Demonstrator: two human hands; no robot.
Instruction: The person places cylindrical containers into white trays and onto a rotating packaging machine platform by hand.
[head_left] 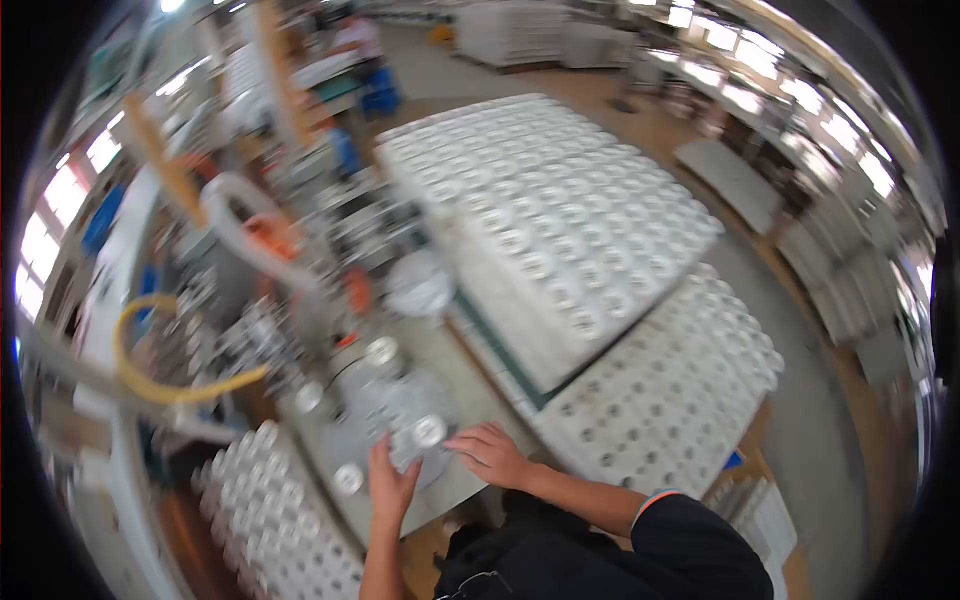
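A round white part with a bright ring-shaped top stands over the grey round plate on the workbench, between my two hands. My left hand is just left of and below it, thumb and forefinger spread apart with nothing visible between them. From the right, my right hand reaches in with fingers stretched out. Its fingertips are at the part's right edge; blur hides whether they touch it. Similar white parts sit around the plate: one at the near left, one at the far side.
A large tray filled with rows of white parts is at the back right, above a lower, partly filled tray. Another loaded tray lies at the left. Machinery with a yellow hose stands behind it. A person is far off.
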